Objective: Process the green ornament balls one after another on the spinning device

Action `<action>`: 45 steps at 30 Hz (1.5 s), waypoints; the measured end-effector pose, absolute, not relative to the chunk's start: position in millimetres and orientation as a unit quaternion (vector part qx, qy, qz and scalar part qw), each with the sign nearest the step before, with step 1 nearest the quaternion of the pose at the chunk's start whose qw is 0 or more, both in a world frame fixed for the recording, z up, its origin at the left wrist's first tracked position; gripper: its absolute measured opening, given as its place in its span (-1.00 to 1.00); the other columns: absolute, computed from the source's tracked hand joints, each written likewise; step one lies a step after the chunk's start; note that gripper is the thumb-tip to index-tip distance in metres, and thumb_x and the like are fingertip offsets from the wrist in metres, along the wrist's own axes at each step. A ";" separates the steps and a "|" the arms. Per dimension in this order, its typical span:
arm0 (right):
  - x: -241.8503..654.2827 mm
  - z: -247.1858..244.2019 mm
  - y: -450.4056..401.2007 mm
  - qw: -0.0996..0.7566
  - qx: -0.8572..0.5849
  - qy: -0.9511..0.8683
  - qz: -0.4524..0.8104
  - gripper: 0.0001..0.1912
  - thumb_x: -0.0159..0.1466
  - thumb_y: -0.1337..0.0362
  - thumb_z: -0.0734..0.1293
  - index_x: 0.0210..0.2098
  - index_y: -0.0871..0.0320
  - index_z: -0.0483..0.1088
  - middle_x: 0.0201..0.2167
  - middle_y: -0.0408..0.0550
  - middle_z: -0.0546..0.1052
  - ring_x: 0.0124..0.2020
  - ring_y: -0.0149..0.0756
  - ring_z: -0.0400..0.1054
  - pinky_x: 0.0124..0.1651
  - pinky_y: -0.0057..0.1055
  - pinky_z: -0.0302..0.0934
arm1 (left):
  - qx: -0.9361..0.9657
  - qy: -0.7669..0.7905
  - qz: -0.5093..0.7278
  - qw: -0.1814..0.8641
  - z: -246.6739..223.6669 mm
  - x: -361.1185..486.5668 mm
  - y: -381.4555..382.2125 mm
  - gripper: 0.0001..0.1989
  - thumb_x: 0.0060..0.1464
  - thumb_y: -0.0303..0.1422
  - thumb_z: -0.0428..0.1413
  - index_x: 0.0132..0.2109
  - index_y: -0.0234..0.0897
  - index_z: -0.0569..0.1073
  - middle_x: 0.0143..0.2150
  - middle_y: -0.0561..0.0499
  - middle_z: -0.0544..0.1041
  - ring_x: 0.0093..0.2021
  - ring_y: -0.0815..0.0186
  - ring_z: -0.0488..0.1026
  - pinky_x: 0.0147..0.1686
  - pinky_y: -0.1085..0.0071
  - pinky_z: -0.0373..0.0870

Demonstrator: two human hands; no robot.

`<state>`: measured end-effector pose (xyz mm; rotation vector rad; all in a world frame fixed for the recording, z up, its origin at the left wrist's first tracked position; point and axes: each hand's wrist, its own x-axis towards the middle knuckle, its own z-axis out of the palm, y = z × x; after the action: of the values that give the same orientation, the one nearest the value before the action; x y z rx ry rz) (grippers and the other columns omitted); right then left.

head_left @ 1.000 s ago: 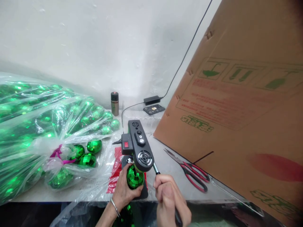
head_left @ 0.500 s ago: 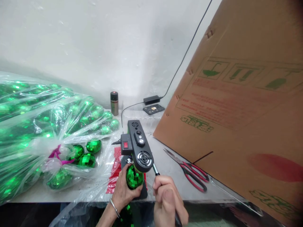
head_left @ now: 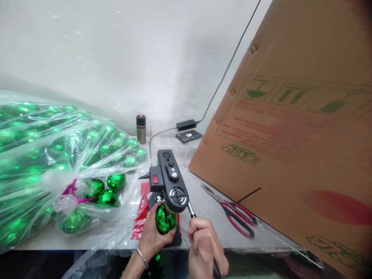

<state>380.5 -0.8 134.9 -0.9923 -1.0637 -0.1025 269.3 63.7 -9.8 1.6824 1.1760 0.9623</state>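
Note:
A green faceted ball (head_left: 166, 220) is held in my left hand (head_left: 152, 231), its top right under the front end of a black device (head_left: 173, 176) with round vents and a red switch. My right hand (head_left: 205, 242) is closed around a black-handled metal rod (head_left: 191, 209) that reaches up to the device's right side. Beneath the device lie a black base and a red plastic sheet (head_left: 141, 217). Several loose green balls (head_left: 116, 180) rest left of it on clear plastic.
Large clear bags (head_left: 58, 143) of green balls cover the left side. Red-handled scissors (head_left: 238, 219) lie at right beside a leaning cardboard box (head_left: 290, 135). Toward the wall stand a small canister (head_left: 141, 129), a phone (head_left: 188, 136) and a power adapter (head_left: 186, 124).
The view has shifted very slightly. Both hands, the ball and the device keep nearly the same positions relative to each other.

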 end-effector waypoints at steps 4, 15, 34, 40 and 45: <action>382.2 131.2 -0.1 0.741 -0.451 -0.495 -0.053 -0.42 0.73 0.24 0.21 -0.49 0.07 0.27 -0.50 -0.23 0.42 -0.56 -0.46 0.27 -0.50 -0.42 0.12 | 0.672 0.475 0.384 0.420 -10.7 270.3 63.9 -0.13 -0.06 -0.20 0.43 0.40 -0.29 0.49 0.28 -0.32 0.73 0.31 -0.28 0.71 0.40 -0.30 0.64; 385.0 117.9 -0.2 0.748 -0.436 -0.499 -0.043 -0.50 0.69 0.31 0.22 -0.45 0.06 0.31 -0.49 -0.22 0.42 -0.55 -0.42 0.29 -0.50 -0.42 0.12 | 0.666 0.471 0.394 0.424 -11.3 273.2 66.0 -0.16 -0.07 -0.23 0.44 0.37 -0.27 0.52 0.26 -0.29 0.74 0.27 -0.26 0.72 0.36 -0.28 0.67; 377.7 112.7 0.3 0.747 -0.441 -0.494 -0.060 -0.45 0.71 0.28 0.22 -0.48 0.07 0.27 -0.49 -0.20 0.43 -0.55 -0.42 0.29 -0.51 -0.42 0.12 | 0.667 0.474 0.379 0.432 -5.8 271.9 64.4 -0.15 -0.03 -0.18 0.43 0.40 -0.29 0.50 0.28 -0.34 0.73 0.30 -0.29 0.71 0.38 -0.31 0.65; 377.6 81.7 -0.3 0.748 -0.446 -0.485 -0.078 -0.46 0.71 0.29 0.19 -0.46 0.06 0.29 -0.46 -0.20 0.45 -0.51 -0.40 0.31 -0.41 -0.40 0.18 | 0.661 0.470 0.373 0.450 -6.9 270.0 65.0 -0.12 -0.04 -0.15 0.44 0.41 -0.31 0.51 0.32 -0.36 0.71 0.34 -0.30 0.68 0.43 -0.32 0.60; 379.1 105.6 -0.7 0.744 -0.450 -0.489 -0.064 -0.47 0.71 0.29 0.23 -0.46 0.07 0.29 -0.47 -0.19 0.47 -0.50 -0.41 0.34 -0.41 -0.39 0.16 | 0.658 0.477 0.374 0.446 -9.3 271.5 65.4 -0.12 -0.07 -0.17 0.46 0.40 -0.29 0.51 0.31 -0.34 0.72 0.33 -0.29 0.68 0.43 -0.31 0.60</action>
<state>379.1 -0.7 105.6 -0.9855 -1.0709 -0.1411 271.5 65.4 -9.3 1.6303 1.1808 0.9264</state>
